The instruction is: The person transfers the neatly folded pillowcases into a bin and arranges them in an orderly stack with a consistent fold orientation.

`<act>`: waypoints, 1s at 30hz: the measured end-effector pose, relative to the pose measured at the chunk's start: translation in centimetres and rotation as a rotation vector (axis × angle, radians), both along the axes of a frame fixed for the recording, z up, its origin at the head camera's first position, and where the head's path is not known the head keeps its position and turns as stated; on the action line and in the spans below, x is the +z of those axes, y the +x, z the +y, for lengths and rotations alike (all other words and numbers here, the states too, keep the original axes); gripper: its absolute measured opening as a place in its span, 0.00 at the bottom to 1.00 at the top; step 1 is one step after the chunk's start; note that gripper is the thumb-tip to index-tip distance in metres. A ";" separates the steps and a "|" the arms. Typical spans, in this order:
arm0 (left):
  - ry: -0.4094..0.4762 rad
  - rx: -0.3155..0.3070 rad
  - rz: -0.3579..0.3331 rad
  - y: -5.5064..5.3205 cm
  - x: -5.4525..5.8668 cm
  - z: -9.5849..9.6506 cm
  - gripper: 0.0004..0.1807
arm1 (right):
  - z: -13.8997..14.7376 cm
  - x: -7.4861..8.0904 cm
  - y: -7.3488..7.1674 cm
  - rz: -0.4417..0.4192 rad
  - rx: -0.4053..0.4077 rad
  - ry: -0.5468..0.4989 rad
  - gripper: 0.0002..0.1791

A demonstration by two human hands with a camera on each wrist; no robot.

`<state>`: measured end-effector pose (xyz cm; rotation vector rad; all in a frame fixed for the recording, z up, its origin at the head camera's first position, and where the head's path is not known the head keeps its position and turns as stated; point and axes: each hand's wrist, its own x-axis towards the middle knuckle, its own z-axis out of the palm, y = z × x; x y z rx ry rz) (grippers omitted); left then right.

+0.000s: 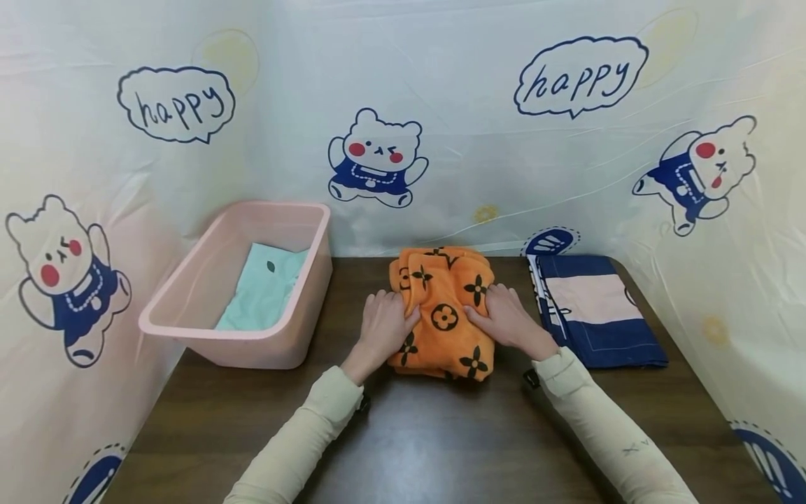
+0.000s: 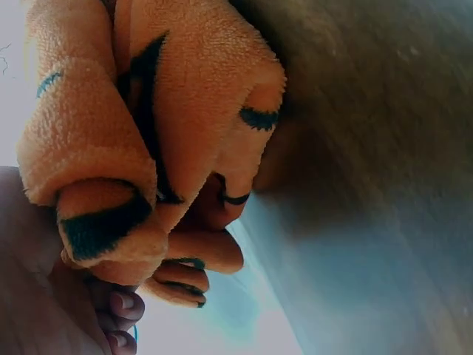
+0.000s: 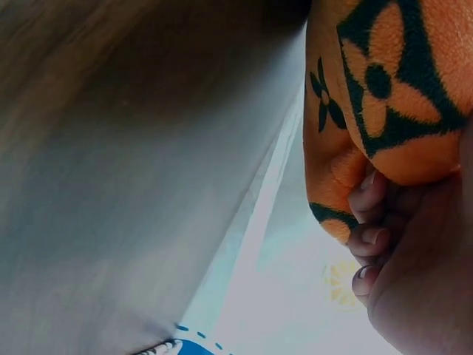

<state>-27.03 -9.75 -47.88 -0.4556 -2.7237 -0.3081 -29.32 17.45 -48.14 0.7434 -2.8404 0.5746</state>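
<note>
The orange cloth (image 1: 443, 353) lies between the two hands, a thick folded bundle. The left hand (image 1: 381, 323) is clamped on its left side and the right hand (image 1: 508, 319) on its right side; both thumbs (image 1: 412, 319) press on the upper layer, and in the wrist views the fingers (image 3: 369, 238) curl in at the sides. Whether the bundle rests fully on the worktop (image 1: 434, 441) or is slightly raised, I cannot tell.

To handle it well, grip all the layers on both sides, not just the top one, since the plush looks soft and likely to slip apart. Even pressure from both hands should hold the stack square; too strong a squeeze could bunch the middle. The near corners look loose, so they deserve a check before any lift.

The orange cloth's long axis runs from the near side to the far side, passing between the hands roughly parallel to the bundle's gripped sides. It has no clear front; its round motif (image 1: 444, 317) faces up.

Left of the left hand stands the tub (image 1: 271, 350) with the green cloth (image 1: 264, 290) inside; right of the right hand lies the navy cloth (image 1: 611, 336).
</note>
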 end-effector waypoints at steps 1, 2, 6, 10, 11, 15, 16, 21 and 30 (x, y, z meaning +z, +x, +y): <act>-0.003 0.004 -0.004 0.0 0.1 -0.1 0.28 | -0.1 0.0 0.0 0.003 0.002 -0.002 0.23; -0.006 0.008 -0.009 0.1 0.2 -0.2 0.28 | -0.2 0.1 0.0 0.005 0.003 -0.004 0.24; 0.001 0.021 -0.023 0.2 0.5 -0.5 0.27 | -0.6 0.4 0.0 0.007 0.006 -0.008 0.24; 0.029 0.022 -0.028 0.4 0.8 -0.8 0.27 | -1.0 0.7 0.0 0.005 0.007 -0.016 0.24; 0.034 0.023 -0.027 0.4 0.9 -0.9 0.27 | -1.0 0.8 0.0 0.003 0.007 -0.017 0.24; 0.042 0.029 -0.022 0.4 1.2 -1.2 0.26 | -1.4 1.2 0.0 0.009 0.002 -0.015 0.25; 0.044 0.029 -0.022 0.4 1.3 -1.3 0.26 | -1.5 1.3 0.1 0.008 0.002 -0.013 0.25; 0.060 0.022 -0.028 0.8 1.6 -1.6 0.26 | -1.7 1.5 0.2 -0.001 0.006 -0.026 0.25; 0.095 0.021 -0.022 1.3 3.1 -2.1 0.26 | -2.3 2.3 0.5 0.033 0.030 -0.060 0.24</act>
